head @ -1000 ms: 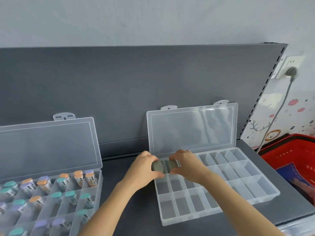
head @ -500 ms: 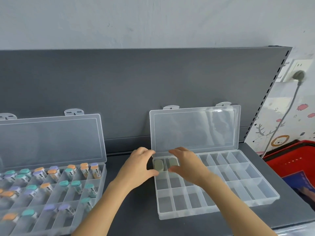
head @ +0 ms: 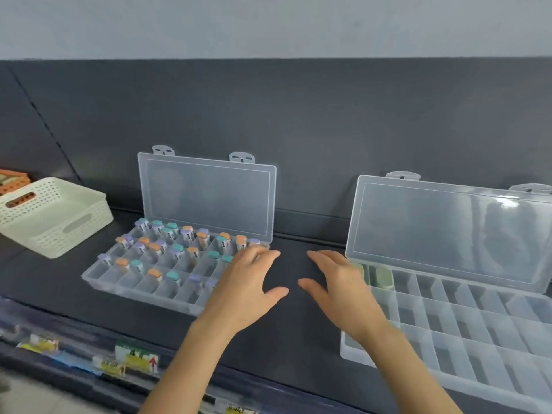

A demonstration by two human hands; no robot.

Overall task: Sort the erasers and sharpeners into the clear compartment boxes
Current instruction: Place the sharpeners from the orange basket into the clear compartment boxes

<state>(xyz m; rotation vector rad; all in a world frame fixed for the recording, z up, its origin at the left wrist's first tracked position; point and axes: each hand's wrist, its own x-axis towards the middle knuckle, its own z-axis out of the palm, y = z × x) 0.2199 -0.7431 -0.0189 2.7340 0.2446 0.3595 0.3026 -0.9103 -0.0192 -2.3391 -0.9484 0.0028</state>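
Two clear compartment boxes lie open on the dark shelf. The left box (head: 143, 289) holds several small sharpeners (head: 155, 273) with orange, teal and purple caps. In the right box (head: 478, 333), two grey erasers (head: 383, 277) sit in the back-left compartments; its other compartments hold nothing. My left hand (head: 248, 285) hovers with fingers spread over the right end of the left box, holding nothing. Between the boxes, my right hand (head: 337, 282) is spread flat at the left edge of the right box, partly covering one eraser.
A white perforated basket (head: 50, 216) stands at the far left with an orange one (head: 13, 179) behind it. Both box lids lean against the dark back panel (head: 298, 130). Price labels (head: 137, 358) run along the shelf's front edge.
Both hands let go of the grey erasers, which now lie in the right box, and moved left, fingers spread. The view swung left, bringing the baskets into sight.
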